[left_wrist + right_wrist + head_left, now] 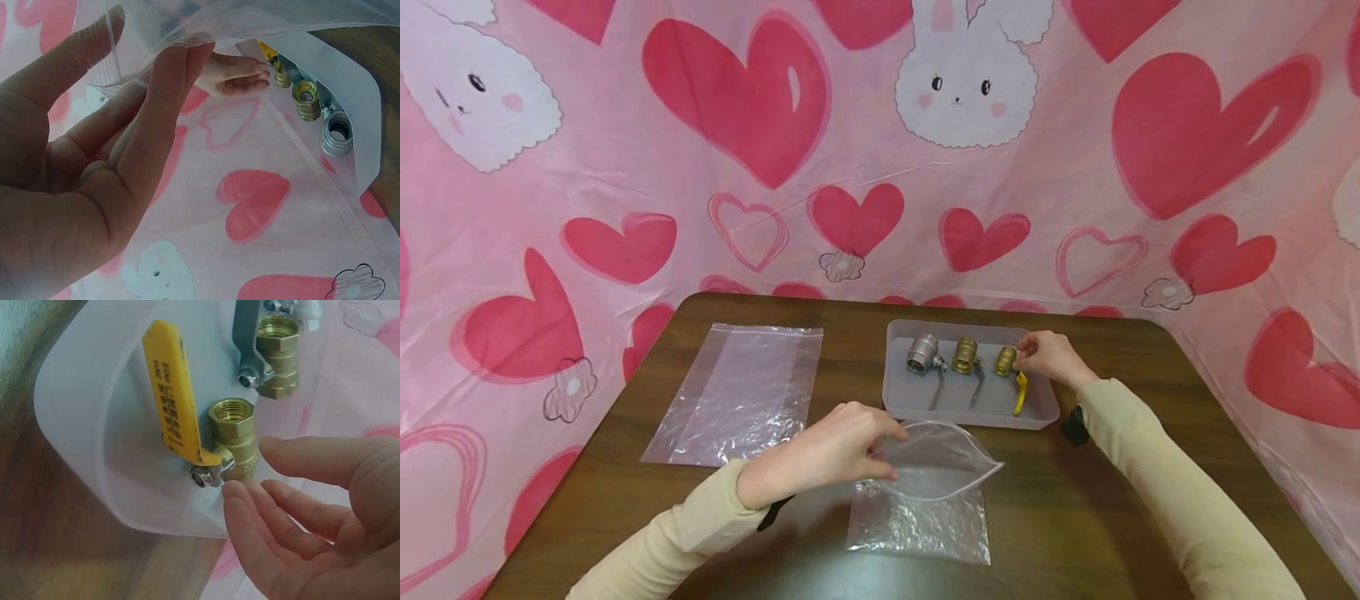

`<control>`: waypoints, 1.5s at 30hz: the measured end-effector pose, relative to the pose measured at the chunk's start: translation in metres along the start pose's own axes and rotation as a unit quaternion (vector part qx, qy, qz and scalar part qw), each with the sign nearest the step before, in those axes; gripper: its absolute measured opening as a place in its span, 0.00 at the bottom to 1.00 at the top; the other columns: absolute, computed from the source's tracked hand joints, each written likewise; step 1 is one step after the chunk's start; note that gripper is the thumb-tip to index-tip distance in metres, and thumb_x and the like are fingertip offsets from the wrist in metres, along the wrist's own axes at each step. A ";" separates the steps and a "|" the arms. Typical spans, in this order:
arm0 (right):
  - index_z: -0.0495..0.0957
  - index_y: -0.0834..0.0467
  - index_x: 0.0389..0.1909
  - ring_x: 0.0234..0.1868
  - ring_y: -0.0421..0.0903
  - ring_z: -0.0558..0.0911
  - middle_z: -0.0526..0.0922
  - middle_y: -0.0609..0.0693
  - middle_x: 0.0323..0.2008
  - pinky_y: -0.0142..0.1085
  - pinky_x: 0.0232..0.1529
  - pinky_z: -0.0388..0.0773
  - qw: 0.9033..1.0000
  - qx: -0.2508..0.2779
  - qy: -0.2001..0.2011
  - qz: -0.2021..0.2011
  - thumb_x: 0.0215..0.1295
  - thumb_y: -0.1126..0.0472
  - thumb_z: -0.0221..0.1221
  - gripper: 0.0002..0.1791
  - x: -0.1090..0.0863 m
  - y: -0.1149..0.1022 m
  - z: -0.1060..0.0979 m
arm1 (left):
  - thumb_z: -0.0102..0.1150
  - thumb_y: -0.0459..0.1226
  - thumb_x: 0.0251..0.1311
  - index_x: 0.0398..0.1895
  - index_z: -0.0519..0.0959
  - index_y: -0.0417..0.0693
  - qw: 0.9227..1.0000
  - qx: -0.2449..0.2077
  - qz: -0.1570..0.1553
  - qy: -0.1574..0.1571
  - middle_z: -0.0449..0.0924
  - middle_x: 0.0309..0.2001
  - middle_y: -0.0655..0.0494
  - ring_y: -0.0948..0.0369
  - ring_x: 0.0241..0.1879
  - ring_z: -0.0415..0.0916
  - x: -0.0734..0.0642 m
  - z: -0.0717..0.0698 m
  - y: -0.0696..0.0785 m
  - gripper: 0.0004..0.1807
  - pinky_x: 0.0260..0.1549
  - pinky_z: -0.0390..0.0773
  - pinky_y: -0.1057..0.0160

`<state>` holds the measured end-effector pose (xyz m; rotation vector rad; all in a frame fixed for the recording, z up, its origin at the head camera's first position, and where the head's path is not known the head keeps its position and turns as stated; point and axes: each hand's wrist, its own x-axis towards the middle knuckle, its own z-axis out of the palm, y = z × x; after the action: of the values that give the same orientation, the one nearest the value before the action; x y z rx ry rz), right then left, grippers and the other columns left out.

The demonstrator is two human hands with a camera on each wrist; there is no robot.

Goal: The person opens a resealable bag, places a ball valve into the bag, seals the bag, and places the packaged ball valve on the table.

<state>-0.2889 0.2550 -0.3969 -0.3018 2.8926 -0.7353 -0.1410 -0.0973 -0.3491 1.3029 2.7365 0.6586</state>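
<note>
My left hand (842, 446) is at the mouth of a clear zip bag (925, 521), with the thumb and fingers curled round its left end. The bag's mouth gapes wide; in the left wrist view its zip strip (103, 44) lies between thumb and fingers. My right hand (1052, 357) reaches over the right side of a translucent tray (970, 417). Its thumb and fingertips are apart, at the end of a small brass ball valve (234, 434) with a yellow lever (172, 394). That valve lies in the tray; firm contact is hard to tell.
A larger brass valve (965, 356) and a silver-coloured valve (922, 354), both with grey levers, share the tray. Another clear zip bag (737, 392) lies flat on the left of the wooden table (1075, 517). A pink heart-patterned cloth (865, 150) hangs behind the table.
</note>
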 end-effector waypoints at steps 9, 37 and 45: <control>0.77 0.77 0.48 0.42 0.59 0.83 0.83 0.71 0.44 0.49 0.45 0.83 0.998 -0.051 -0.026 0.029 0.55 0.64 0.66 0.24 0.007 -0.004 0.003 | 0.75 0.38 0.49 0.46 0.86 0.43 1.000 -0.001 0.007 0.002 0.85 0.35 0.57 0.77 0.21 0.63 -0.001 0.002 -0.001 0.19 0.26 0.67 0.79; 0.77 0.77 0.48 0.41 0.58 0.82 0.83 0.69 0.43 0.48 0.45 0.83 0.996 -0.066 -0.054 0.010 0.49 0.70 0.67 0.24 0.015 -0.001 0.012 | 0.75 0.38 0.51 0.45 0.86 0.44 1.000 -0.007 0.013 -0.003 0.88 0.40 0.54 0.77 0.22 0.68 0.000 0.000 0.000 0.18 0.27 0.69 0.79; 0.81 0.71 0.29 0.27 0.47 0.73 0.79 0.55 0.25 0.34 0.27 0.72 0.995 -0.094 -0.045 0.009 0.50 0.71 0.64 0.06 0.019 -0.002 0.016 | 0.74 0.39 0.51 0.45 0.86 0.44 1.000 -0.006 0.011 -0.001 0.88 0.40 0.55 0.78 0.22 0.68 0.000 0.002 -0.001 0.18 0.27 0.69 0.79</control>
<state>-0.3039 0.2421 -0.4117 -0.3206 2.8786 -0.4344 -0.1410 -0.0975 -0.3511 1.3336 2.7162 0.6741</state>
